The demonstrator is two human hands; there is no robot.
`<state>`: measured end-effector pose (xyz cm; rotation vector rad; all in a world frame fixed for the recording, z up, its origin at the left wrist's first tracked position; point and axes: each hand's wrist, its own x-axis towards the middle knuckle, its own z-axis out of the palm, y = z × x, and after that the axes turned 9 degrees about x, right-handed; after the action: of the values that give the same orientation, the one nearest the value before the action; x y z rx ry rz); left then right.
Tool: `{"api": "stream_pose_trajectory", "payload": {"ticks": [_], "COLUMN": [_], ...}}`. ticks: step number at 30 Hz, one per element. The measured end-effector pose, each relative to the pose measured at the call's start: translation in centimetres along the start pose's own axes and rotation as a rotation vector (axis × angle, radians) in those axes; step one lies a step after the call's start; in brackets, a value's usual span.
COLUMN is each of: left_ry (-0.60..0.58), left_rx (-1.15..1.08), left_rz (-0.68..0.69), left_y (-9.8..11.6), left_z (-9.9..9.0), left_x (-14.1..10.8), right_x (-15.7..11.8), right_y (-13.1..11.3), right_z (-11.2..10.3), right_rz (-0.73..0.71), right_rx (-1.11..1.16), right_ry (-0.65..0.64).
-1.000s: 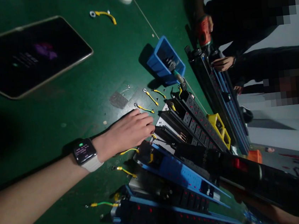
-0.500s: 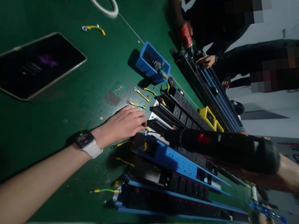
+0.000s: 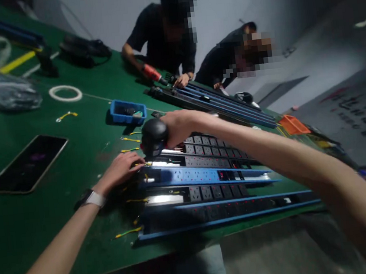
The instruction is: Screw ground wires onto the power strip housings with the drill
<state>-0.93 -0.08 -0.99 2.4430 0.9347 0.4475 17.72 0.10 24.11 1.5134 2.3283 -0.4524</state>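
My right hand (image 3: pixel 178 126) is wrapped round a black cordless screwdriver (image 3: pixel 153 135), held over the left ends of the power strips. The tool's tip is hidden beneath its body. My left hand (image 3: pixel 123 167), with a watch on the wrist, has its fingers pinched at a short yellow-green wire (image 3: pixel 147 163) at the end of one strip. Just in front of it lies a power strip with a blue socket face (image 3: pixel 193 176). Nearer to me are a black-socket strip (image 3: pixel 205 192) and a blue-edged strip (image 3: pixel 223 211). Loose yellow-green wires (image 3: pixel 130 150) lie beyond my left fingers.
A phone (image 3: pixel 27 164) lies on the green table (image 3: pixel 95 233) at left. Farther back are a tape roll (image 3: pixel 65 94), a blue bin (image 3: pixel 128 112) and a plastic bag (image 3: pixel 8 90). Across the table, a co-worker holds a red power tool (image 3: pixel 152 72) at long blue-edged rails (image 3: pixel 225 102).
The head view has tilted up and levelled, showing more of the far table. The screwdriver has swung from lying sideways to more upright over the strip ends. My left hand stays at the wire.
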Motion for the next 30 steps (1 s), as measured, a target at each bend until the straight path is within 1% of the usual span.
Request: {"api": "stream_pose_trajectory", "payload": {"ticks": [2, 3, 4, 5, 6, 7, 9, 11, 13, 15, 18, 21, 24, 26, 28, 30], "left_ry": [-0.026, -0.046, -0.060, -0.065, -0.044, -0.045, -0.019, -0.028, -0.031, -0.019, -0.005, -0.033, -0.097, -0.105, -0.056, 0.052], "left_rx": [-0.004, -0.010, -0.019, -0.041, -0.060, -0.085, -0.129, -0.120, -0.095, -0.066, -0.062, -0.090, -0.096, -0.137, -0.247, -0.408], "left_rz": [-0.017, -0.017, -0.027, -0.050, -0.077, -0.067, -0.047, -0.048, -0.090, -0.169, -0.234, -0.262, -0.302, -0.326, -0.400, -0.502], "left_y": [0.3, 0.5, 0.6, 0.7, 0.8, 0.8, 0.8, 1.0, 1.3, 1.9, 3.0, 3.6, 3.7, 3.6, 3.6, 3.7], "left_z": [-0.1, -0.2, -0.2, -0.2, -0.2, -0.1, -0.1, 0.0, 0.1, 0.1, -0.5, -1.7, -2.6, -2.7, -2.8, -3.6], "left_x": [0.0, 0.0, 0.1, 0.1, 0.1, 0.1, 0.2, 0.2, 0.3, 0.4, 0.8, 1.3, 1.8, 2.0, 2.2, 2.5], "right_x": [-0.4, -0.7, -1.1, -1.5, -1.9, -2.3, -2.9, -3.4, -3.6, -3.7, -3.5, -3.3, -3.7, -4.2, -4.7, -4.9], "right_y": [-0.3, -0.4, -0.3, -0.2, -0.1, 0.0, 0.2, 0.2, 0.0, -0.2, 0.2, 1.4, 2.3, 2.4, 1.9, 1.3], "right_z": [-0.6, -0.8, -0.9, -0.8, -0.5, 0.1, 1.5, 3.2, 4.5, 5.1, 5.0, 4.9, 5.8, 6.7, 7.6, 8.2], "right_rz": [0.046, 0.072, 0.101, 0.115, 0.091, 0.090, 0.099, 0.035, -0.012, -0.085, -0.164, -0.159, -0.191, -0.222, -0.236, -0.238], "right_rx": [0.068, 0.080, 0.067, 0.033, -0.007, -0.047, -0.098, -0.130, -0.180, -0.230, -0.288, -0.303, -0.355, -0.428, -0.479, -0.481], "right_ry": [-0.113, -0.125, -0.083, 0.042, 0.168, 0.249, 0.366, 0.448, 0.580, 0.652, 0.672, 0.708, 0.774, 0.812, 0.842, 0.862]}}
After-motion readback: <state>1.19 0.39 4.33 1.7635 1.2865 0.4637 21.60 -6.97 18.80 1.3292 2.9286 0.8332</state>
